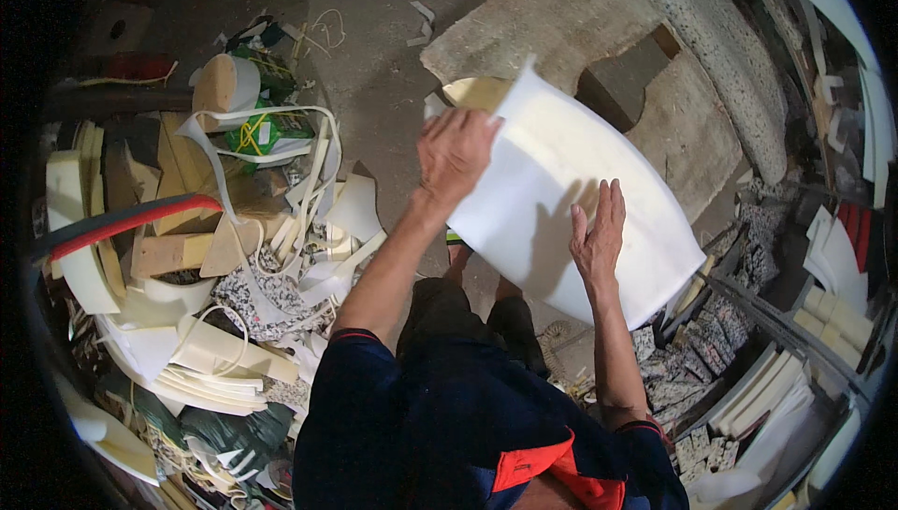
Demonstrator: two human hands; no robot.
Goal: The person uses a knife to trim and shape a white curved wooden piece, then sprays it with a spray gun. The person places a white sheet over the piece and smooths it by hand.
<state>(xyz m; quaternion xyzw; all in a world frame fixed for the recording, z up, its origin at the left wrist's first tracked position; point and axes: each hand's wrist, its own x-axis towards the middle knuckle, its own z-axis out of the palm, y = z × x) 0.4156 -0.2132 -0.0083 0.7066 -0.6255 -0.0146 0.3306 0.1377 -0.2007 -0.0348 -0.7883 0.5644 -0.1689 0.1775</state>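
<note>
A large white foam pad (580, 145) with a curved far edge and a thin raised lip at its far left corner is tilted in front of me. My left hand (456, 157) is closed on the pad's left edge, its fingertips curled at the border. Over the pad's near right part, my right hand (599, 234) is held flat with fingers stretched out and thumb apart. Its shadow falls on the white surface just to the left. Whether the right palm touches the pad, I cannot tell. A pale yellowish piece (479, 92) shows partly behind the pad's far left corner.
Beyond the pad lies a worn board (538, 19) with a cutout, beside a long speckled foam slab (720, 52). Foam and wood scraps (220, 342) heap up on the left, near a red-edged strip (140, 220) and green-wrapped packages (271, 131). At right runs a dark bar (776, 323).
</note>
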